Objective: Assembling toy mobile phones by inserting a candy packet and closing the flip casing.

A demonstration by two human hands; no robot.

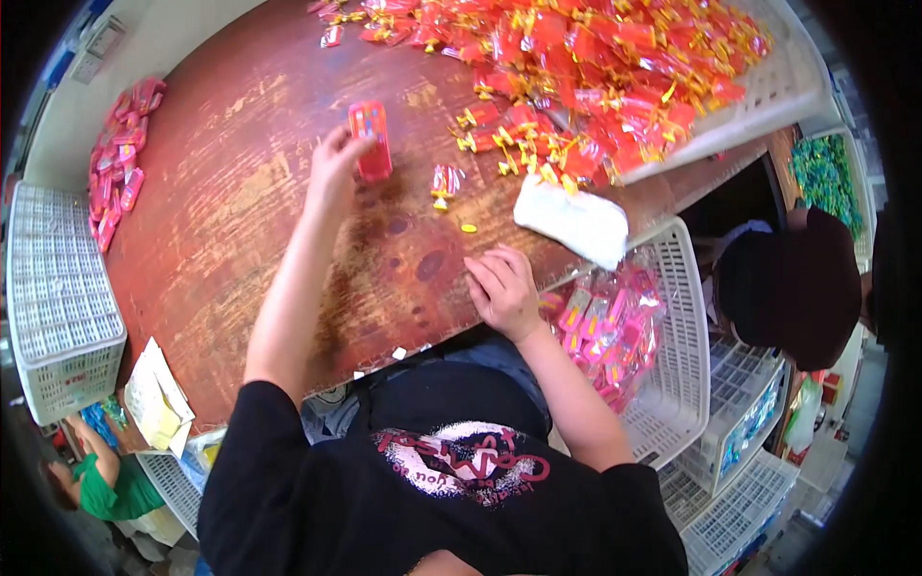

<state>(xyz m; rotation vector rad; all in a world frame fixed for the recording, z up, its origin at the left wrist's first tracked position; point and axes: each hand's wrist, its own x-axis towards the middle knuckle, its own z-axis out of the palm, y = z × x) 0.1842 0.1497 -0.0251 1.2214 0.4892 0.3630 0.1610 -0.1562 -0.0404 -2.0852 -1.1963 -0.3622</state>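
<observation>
From where I stand, a seated person in a black printed T-shirt (336, 499) works at a worn reddish-brown table (240, 192). The left hand (331, 158) reaches out over it, thumb and fingers pinching the left side of a red, phone-shaped toy (373, 158) with small coloured spots on its upper part. The toy is just to the right of that hand's fingertips; whether its lower end touches the table, I cannot tell.

The right hand (504, 288) lies near the table's close edge, fingers loosely bent and slightly apart, palm down. Just beyond its fingertips is a small yellow piece (469, 228), and a little farther out, a small red-and-clear packet (447, 180) with a yellow end. A white cloth-like bundle (571, 221) lies beyond and to the right of this hand.

Farther past the right hand spreads a big heap of red-and-yellow wrapped pieces (595, 77) (shiny as sweets under the light), partly in a white plastic tray (802, 86). Beside the right forearm, a white basket (693, 326) holds bagged pink items (615, 331). Well to the left of the left hand, more pink pieces (120, 158) lie along the table's edge.
</observation>
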